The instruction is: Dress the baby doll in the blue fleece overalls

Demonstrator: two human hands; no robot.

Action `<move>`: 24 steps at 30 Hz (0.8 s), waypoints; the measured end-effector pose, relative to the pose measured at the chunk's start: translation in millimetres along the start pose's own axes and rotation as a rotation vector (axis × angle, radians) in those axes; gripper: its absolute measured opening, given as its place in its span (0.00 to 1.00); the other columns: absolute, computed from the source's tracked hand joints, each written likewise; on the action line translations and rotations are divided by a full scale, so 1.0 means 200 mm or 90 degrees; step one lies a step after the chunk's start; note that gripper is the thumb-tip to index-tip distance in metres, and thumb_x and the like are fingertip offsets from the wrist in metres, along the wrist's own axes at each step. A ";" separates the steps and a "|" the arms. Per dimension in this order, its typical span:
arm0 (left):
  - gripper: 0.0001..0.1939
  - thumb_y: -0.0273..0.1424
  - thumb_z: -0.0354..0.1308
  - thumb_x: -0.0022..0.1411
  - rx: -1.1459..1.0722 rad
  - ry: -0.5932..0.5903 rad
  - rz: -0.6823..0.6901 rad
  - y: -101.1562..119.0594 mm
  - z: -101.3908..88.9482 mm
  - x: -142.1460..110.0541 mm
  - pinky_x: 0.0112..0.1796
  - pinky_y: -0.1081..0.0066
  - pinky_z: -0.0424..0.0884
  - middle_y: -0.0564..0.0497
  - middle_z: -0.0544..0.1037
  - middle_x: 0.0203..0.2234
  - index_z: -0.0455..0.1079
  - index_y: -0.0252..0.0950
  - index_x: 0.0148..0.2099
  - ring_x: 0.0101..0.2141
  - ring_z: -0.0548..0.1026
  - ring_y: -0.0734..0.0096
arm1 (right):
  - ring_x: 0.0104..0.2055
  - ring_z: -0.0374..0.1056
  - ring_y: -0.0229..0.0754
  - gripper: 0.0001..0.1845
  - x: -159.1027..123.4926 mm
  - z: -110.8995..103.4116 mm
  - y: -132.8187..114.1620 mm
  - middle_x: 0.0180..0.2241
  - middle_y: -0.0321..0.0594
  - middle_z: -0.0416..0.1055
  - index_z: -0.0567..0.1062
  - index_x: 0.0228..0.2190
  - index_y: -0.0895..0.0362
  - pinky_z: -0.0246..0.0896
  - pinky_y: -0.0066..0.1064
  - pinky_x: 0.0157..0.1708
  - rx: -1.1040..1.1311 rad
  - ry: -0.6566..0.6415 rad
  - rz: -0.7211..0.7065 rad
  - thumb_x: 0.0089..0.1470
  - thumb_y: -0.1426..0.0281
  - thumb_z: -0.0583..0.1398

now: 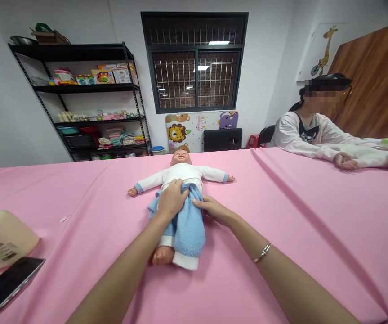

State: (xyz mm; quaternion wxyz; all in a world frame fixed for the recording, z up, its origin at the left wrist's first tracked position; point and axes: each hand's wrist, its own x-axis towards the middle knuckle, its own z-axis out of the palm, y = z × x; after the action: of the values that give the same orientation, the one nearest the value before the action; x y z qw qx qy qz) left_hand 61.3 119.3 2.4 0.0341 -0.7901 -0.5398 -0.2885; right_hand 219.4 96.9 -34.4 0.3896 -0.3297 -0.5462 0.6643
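Head view: baby doll (183, 173) on its back mid-table (281, 216), nearer the far edge, blue trousers (189, 225) half on. Left hand (172, 198) curled, fingers pinching the waistband at the belly; right hand (214, 209) flat beside the hip, fingertips pinching the cloth edge (thumb hidden). Likely snags: waistband bunching under the shirt, one bare foot (162, 255) slipping out, doll sliding on the smooth pink cloth.

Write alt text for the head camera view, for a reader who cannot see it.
Two bare hands work at a baby doll lying face up on a pink-covered table: the left hand grips blue trousers at its waist, the right hand touches them from the side. Another person sits at the far right; a shelf stands behind.
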 end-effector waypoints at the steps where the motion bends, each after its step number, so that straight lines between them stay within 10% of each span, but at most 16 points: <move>1: 0.05 0.33 0.49 0.61 -0.020 0.006 0.012 -0.01 0.01 -0.01 0.34 0.69 0.62 0.49 0.70 0.37 0.61 0.38 0.37 0.37 0.70 0.63 | 0.41 0.65 0.42 0.24 -0.01 -0.02 -0.01 0.40 0.42 0.70 0.72 0.39 0.59 0.58 0.36 0.47 0.002 -0.048 -0.004 0.40 0.59 0.67; 6: 0.08 0.33 0.46 0.63 -0.108 -0.018 0.074 -0.05 -0.02 -0.04 0.39 0.67 0.65 0.49 0.72 0.37 0.61 0.37 0.42 0.40 0.70 0.63 | 0.43 0.65 0.41 0.34 -0.05 -0.10 -0.04 0.40 0.38 0.70 0.68 0.45 0.55 0.58 0.36 0.47 -0.027 -0.160 -0.010 0.33 0.72 0.69; 15: 0.20 0.43 0.56 0.57 -0.109 -0.168 0.287 -0.06 -0.07 -0.05 0.50 0.66 0.61 0.49 0.66 0.52 0.65 0.39 0.48 0.50 0.65 0.61 | 0.31 0.63 0.36 0.13 0.07 -0.12 0.08 0.27 0.36 0.70 0.73 0.29 0.61 0.57 0.29 0.35 -0.070 0.241 -0.132 0.35 0.70 0.62; 24: 0.06 0.30 0.50 0.60 0.058 -0.121 0.095 -0.05 -0.03 -0.04 0.31 0.69 0.63 0.49 0.74 0.32 0.62 0.39 0.41 0.34 0.73 0.60 | 0.40 0.65 0.41 0.24 -0.01 -0.09 0.04 0.40 0.41 0.70 0.71 0.41 0.59 0.59 0.34 0.43 -0.092 0.045 -0.092 0.42 0.62 0.65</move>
State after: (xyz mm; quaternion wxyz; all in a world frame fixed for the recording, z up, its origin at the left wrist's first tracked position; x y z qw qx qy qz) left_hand 48.4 114.5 0.1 0.0404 -0.8493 -0.4931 -0.1842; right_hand 235.2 103.3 -45.4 0.4306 -0.3400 -0.6006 0.5816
